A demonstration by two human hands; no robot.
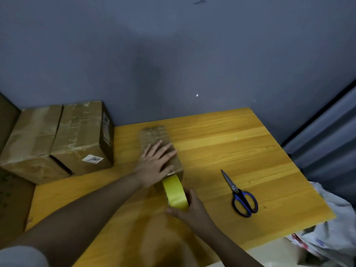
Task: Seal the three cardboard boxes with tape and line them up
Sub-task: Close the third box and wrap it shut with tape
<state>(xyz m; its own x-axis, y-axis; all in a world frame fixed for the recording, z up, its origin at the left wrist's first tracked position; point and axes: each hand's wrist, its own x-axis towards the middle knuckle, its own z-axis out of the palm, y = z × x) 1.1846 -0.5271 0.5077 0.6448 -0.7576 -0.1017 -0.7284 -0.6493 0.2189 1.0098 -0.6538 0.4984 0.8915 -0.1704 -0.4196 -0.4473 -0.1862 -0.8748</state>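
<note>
Left hand [156, 162]: lies flat on top of the small box, palm down, fingers straight and spread, pressing on the cardboard.
Right hand [189, 206]: curled round the near rim of the tape roll, thumb at the left edge and fingers behind it, gripping it upright.
Tape roll [175, 192]: yellow, standing on edge just in front of the small box's near end; its top meets the box's near top edge, right under the heel of the left hand.
Small box [154, 136]: narrow brown cardboard box lying lengthways on the worktop, running away from the person; old tape marks show on its far end, the near half is covered by the left hand.
Middle box [81, 132]: larger cardboard box at the left rear of the worktop, against the wall, with a white printed label on its near face and glossy tape across its top.
Left box [30, 135]: similar in size, touching the middle box's left side; its top is taped too.
Scissors [239, 193]: blue-and-black handles towards the person, blades shut and pointing away to the left; they lie well to the right of the small box.
Worktop [240, 143]: yellow wood grain.
Wall [173, 54]: dull blue-grey.
Plastic bag [331, 228]: white, crumpled, below the worktop's right edge.
</note>
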